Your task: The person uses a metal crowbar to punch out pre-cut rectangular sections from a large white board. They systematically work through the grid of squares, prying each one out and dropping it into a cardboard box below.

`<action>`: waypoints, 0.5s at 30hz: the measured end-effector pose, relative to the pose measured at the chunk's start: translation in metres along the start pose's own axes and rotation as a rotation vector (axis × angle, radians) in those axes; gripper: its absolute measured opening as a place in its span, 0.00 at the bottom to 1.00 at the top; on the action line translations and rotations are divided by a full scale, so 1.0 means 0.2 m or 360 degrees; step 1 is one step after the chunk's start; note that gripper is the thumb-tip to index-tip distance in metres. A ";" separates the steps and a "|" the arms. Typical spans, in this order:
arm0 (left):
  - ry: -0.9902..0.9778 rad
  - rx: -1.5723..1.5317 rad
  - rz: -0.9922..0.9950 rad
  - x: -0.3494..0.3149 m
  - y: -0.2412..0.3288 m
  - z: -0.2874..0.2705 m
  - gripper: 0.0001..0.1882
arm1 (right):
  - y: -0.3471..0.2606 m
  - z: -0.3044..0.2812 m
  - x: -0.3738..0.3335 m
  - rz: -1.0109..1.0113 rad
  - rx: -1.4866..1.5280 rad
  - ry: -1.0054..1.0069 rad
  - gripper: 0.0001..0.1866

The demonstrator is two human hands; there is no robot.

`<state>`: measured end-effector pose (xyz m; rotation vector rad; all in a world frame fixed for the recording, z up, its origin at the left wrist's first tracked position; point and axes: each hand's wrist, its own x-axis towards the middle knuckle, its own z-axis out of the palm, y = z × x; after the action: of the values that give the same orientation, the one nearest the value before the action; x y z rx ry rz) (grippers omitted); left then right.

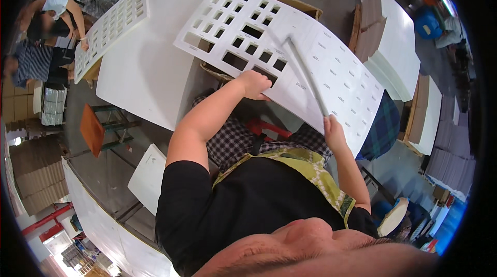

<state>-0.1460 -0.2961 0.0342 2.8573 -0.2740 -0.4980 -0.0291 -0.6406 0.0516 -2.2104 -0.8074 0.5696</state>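
Note:
A large white board [339, 77] lies in front of me, with its near edge towards my body. Rectangular openings fill its left half, while small printed marks dot the uncut right half. My left hand [253, 85] grips the near edge beside a cut-out opening, its fingers closed over the board. In my right hand [335, 133] is the lower end of a long thin grey rod [305, 70]. The rod slants up and left across the board's printed half, blurred at its far end. Whether it touches the surface I cannot tell.
Left of the board lies a wide white sheet [147, 67], and beyond it a second board with openings [114, 26]. People [39, 59] stand at the far left. A stack of white sheets [391, 49] rises at right. An orange-topped stool [91, 131] stands at left.

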 end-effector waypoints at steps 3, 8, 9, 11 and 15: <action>0.0054 0.0000 0.0014 0.01 -0.02 0.01 0.26 | -0.09 -0.04 0.03 0.0058 -0.0002 -0.0095 0.15; -0.0027 -0.0026 -0.0036 -0.01 0.00 -0.02 0.25 | -0.14 -0.11 -0.05 -0.0375 0.0357 0.0112 0.16; -0.0016 -0.0026 -0.0022 0.00 0.00 -0.01 0.25 | -0.04 -0.04 -0.04 -0.0257 0.0152 0.0059 0.16; 0.0015 -0.0024 -0.0009 0.00 0.00 0.00 0.25 | 0.04 0.04 0.01 -0.0031 -0.0252 -0.0056 0.16; 0.0001 -0.0016 -0.0020 -0.02 0.01 0.00 0.26 | -0.13 -0.10 0.01 0.0099 0.0085 -0.0034 0.16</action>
<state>-0.1491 -0.2968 0.0360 2.8512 -0.2531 -0.4995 -0.0256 -0.6336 0.0826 -2.1902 -0.7284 0.6383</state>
